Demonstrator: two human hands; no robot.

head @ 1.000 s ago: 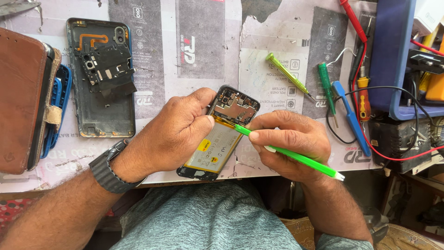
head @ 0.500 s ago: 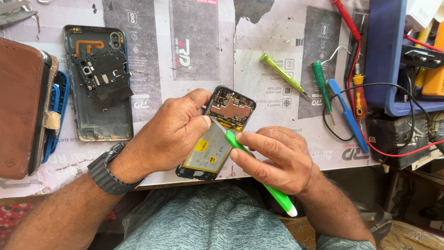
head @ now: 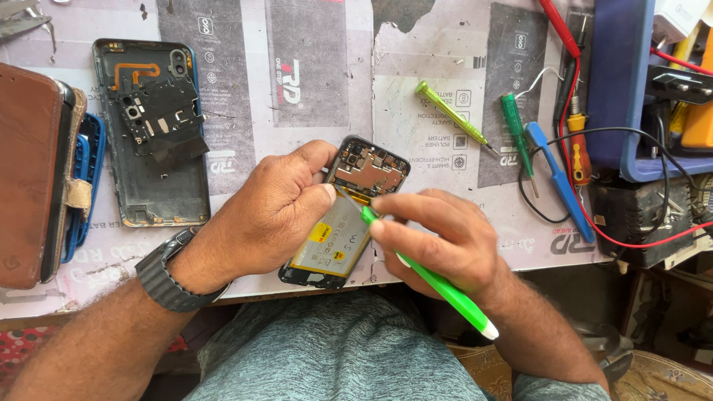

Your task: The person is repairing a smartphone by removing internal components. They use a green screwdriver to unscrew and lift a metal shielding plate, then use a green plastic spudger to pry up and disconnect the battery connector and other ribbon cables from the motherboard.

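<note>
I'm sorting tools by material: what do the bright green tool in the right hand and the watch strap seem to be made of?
The green tool looks like glossy moulded plastic: uniform bright colour, a soft sheen, a white end cap. Its tip looks thin and pale, possibly metal. The watch strap on the left wrist looks matte dark grey with fine ribbing, likely woven fabric or rubber; hard to tell which.

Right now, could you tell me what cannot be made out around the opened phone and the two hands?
Head view only:
- Opened phone: its left side is hidden by the left hand.
- Green tool: its tip is too small to identify.
- Brown case: cut off by the left edge.
- Blue box: its contents are cropped at the right.
</note>
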